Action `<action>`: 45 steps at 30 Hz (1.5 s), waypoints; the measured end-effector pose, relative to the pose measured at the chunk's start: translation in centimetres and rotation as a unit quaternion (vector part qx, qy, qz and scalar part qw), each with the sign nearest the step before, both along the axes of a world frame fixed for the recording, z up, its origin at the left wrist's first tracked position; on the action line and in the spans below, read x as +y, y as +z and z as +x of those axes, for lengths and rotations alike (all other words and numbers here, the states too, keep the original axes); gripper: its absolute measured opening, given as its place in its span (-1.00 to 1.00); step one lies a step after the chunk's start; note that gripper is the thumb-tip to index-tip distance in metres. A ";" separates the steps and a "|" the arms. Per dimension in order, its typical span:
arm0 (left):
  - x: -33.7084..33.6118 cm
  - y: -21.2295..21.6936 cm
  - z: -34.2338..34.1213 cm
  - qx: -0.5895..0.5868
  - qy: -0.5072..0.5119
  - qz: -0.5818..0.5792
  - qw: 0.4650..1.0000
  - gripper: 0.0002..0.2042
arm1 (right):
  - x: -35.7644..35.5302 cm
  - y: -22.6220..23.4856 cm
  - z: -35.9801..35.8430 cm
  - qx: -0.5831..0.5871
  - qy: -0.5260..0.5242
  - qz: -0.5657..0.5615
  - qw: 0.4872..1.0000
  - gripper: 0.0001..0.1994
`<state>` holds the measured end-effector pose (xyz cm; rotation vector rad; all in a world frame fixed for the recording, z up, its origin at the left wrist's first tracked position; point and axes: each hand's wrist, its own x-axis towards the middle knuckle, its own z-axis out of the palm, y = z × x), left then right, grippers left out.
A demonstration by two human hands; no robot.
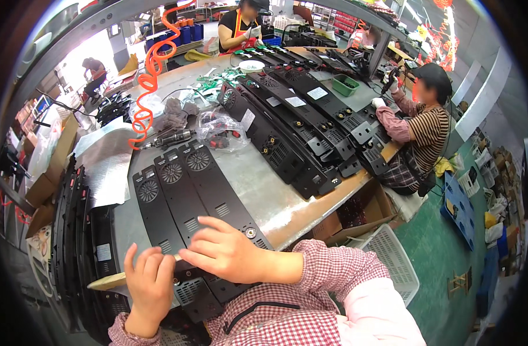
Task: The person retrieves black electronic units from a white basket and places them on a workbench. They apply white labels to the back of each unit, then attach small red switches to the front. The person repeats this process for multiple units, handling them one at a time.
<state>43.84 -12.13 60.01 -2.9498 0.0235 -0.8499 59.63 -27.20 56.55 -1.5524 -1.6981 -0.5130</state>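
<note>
Three long black metal panels [174,184] with round fan grilles lie side by side on the table in front of me, their near ends reaching past its edge. My left hand [148,282] is raised at that edge with fingers curled and fingertips close to the right hand's. Over the near part of the panels, my right hand [226,254] has its thumb and a finger pinched together and another finger lifted. Whatever the fingertips hold, if anything, is too small to make out. Beyond the panels lies an air screwdriver [170,139] below a coiled orange hose [148,75].
More black panels [275,138] are stacked to the right, others [73,242] stand at the left. A plastic bag [221,131] and green parts [218,81] lie farther back. A co-worker [420,127] sits at right. Below the edge are a cardboard box [327,228] and a white basket [399,259].
</note>
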 end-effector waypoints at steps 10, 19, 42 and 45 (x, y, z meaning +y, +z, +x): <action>-1.9 0.6 -5.5 0.103 0.019 -0.174 0.979 -0.88 | -7.0 0.0 -0.6 0.094 0.052 -0.080 0.991 -0.85; -4.0 1.9 -7.5 0.159 -0.020 -0.157 0.974 -0.81 | -7.6 0.7 -2.3 -0.020 0.068 -0.052 0.996 -0.79; 1.5 1.2 -5.0 0.389 -0.043 -0.462 0.795 -0.92 | -2.9 1.8 -2.3 0.205 0.107 -0.359 0.904 -0.76; 1.1 -0.7 -4.6 0.255 0.055 -0.194 0.946 -0.95 | -0.7 -0.4 -1.6 0.233 0.092 -0.324 0.912 -0.77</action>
